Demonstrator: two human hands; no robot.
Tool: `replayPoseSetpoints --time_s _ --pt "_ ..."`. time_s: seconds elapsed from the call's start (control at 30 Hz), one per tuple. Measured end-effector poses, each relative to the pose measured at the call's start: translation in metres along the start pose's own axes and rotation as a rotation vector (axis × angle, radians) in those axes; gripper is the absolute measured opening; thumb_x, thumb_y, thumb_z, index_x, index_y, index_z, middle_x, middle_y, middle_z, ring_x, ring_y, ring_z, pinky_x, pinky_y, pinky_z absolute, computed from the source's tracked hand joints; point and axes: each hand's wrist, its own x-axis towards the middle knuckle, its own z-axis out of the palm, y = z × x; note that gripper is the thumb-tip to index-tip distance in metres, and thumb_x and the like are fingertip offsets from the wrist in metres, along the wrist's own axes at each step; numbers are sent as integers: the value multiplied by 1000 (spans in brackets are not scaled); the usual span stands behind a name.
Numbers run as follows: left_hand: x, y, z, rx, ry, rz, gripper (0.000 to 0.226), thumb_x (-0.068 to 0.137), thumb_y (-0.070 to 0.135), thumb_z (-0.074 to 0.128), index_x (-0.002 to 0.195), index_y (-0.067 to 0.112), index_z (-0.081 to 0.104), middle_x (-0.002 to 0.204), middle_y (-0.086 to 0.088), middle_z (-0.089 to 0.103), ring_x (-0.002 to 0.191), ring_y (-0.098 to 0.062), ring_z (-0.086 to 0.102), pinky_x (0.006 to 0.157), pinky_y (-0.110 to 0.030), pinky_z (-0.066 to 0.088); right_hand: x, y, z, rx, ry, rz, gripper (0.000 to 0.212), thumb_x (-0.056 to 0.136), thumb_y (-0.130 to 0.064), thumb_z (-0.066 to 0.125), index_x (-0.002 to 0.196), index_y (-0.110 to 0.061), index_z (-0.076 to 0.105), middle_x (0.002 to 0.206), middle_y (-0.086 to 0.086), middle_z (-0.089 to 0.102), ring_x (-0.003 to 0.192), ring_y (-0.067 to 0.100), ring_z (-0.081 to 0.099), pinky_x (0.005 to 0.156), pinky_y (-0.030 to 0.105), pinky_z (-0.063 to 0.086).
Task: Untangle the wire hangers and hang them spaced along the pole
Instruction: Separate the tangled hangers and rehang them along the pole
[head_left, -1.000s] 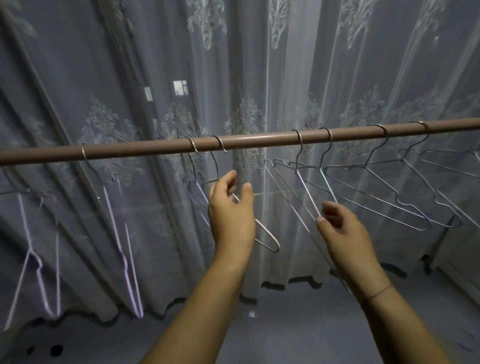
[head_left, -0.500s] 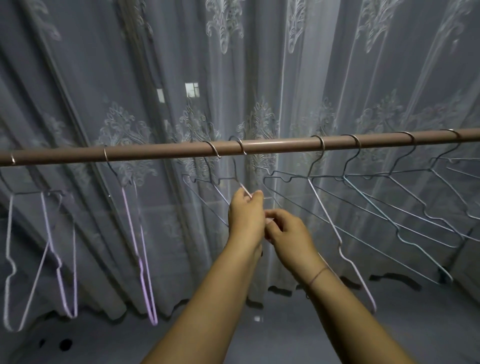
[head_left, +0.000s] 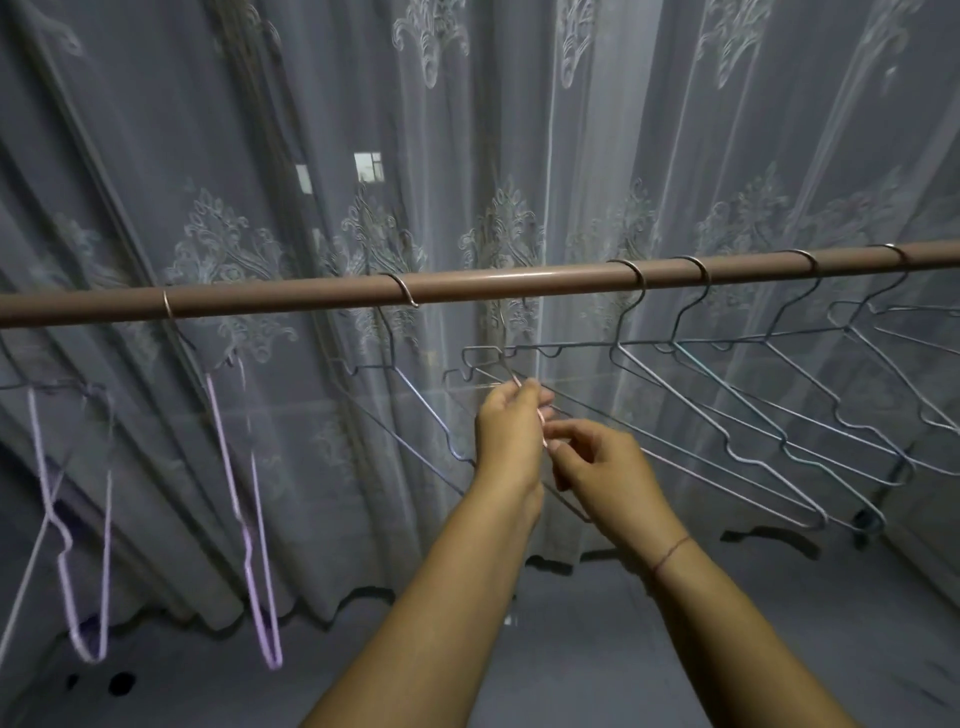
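Sheer grey curtain w/ embroidered motifs fills the whole background, 12 o'clock down to its scalloped hem. Below that, dark floor from 4 to 8 o'clock.

The brown pole runs straight across you, 9 to 3 o'clock, rising slightly toward 3.

Hangers on it, by group:
- 4 grey wire hangers at 2–3 o'clock. Hooks sit spaced along the pole, but the bodies swing out sideways and overlap each other.
- 2 purple hangers at 8–9 o'clock, hanging edge-on to you and well apart: one nearer centre, one at the far edge.
- 1 grey hanger hooked on just left of centre, approx 11 o'clock; its body drops toward your left forearm.

Your hands are close together at 5 o'clock, just below the pole and nearly touching. Left hand has its fingers curled round a thin pale wire hanger, gripping it near the top. Right hand pinches the same wire btwn thumb and forefinger, right beneath the left. The wire runs on down past your right wrist. Can't tell whether this one's hook is on the pole; it's too faint against the curtain.

Thin thread bracelet on your right wrist.
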Motion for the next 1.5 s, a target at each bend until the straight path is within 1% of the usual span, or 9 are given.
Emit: replayPoseSetpoints --time_s 0.13,0.33,0.67,0.8,0.87,1.0,1.17,1.4,1.5 --pt "-14 -14 -14 22 15 5 12 95 18 50 99 9 57 79 -4 63 69 -12 58 65 -21 48 -20 7 -18 14 -142 29 15 87 -13 57 99 -17 66 58 2 63 50 4 54 58 22 46" --pt "-21 -35 -57 217 -15 9 7 91 14 56 91 15 63 68 -1 66 63 -9 59 65 -19 47 -24 20 -29 92 -130 42 19 88 -15 57 105 -21 63 96 7 70 91 21 67 86 32 55" --pt "-20 -53 -109 611 -138 150 22 90 4 55 78 18 68 69 7 64 66 1 59 66 -5 43 -16 35 -4 -371 -265 -202 41 87 -20 58 127 -22 51 130 1 48 124 17 42 107 28 30" --pt "-18 -53 -117 632 -164 186 25 90 4 55 77 20 68 77 11 67 67 11 60 76 -12 46 -16 38 -2 -492 -275 -175 31 88 -26 55 118 -21 60 117 2 61 113 18 51 99 32 39" --pt "-19 -53 -118 628 -139 185 28 89 6 56 75 27 67 82 8 69 78 2 62 83 -20 46 -16 37 -3 -454 -298 -126 20 89 -26 55 102 -18 67 94 2 69 88 14 61 80 28 46" --pt "-22 -53 -116 772 102 382 15 80 18 70 88 29 64 103 3 59 99 -9 54 90 -19 40 -22 38 -4 -316 -248 -33 16 89 -21 56 85 -12 68 58 -4 57 57 12 51 58 24 41" --pt "-29 -55 -90 564 47 292 4 79 21 72 80 19 70 78 6 67 71 0 59 75 -20 48 -32 35 -6 -187 -136 -12 15 89 -16 54 85 -9 67 59 0 57 60 19 55 59 29 44" --pt "-29 -42 -45 391 -103 199 7 82 17 69 81 12 74 83 3 73 77 -4 66 76 -17 50 -41 18 -17 -13 -86 5 30 92 -5 44 89 -27 64 66 1 64 65 13 62 67 21 52" --pt "-30 -31 -31 337 -122 210 5 82 15 68 79 16 72 82 2 72 79 -7 66 78 -19 51 -39 6 -29 20 -54 -21 31 92 -7 45 89 -32 64 67 3 66 74 26 64 76 37 53"
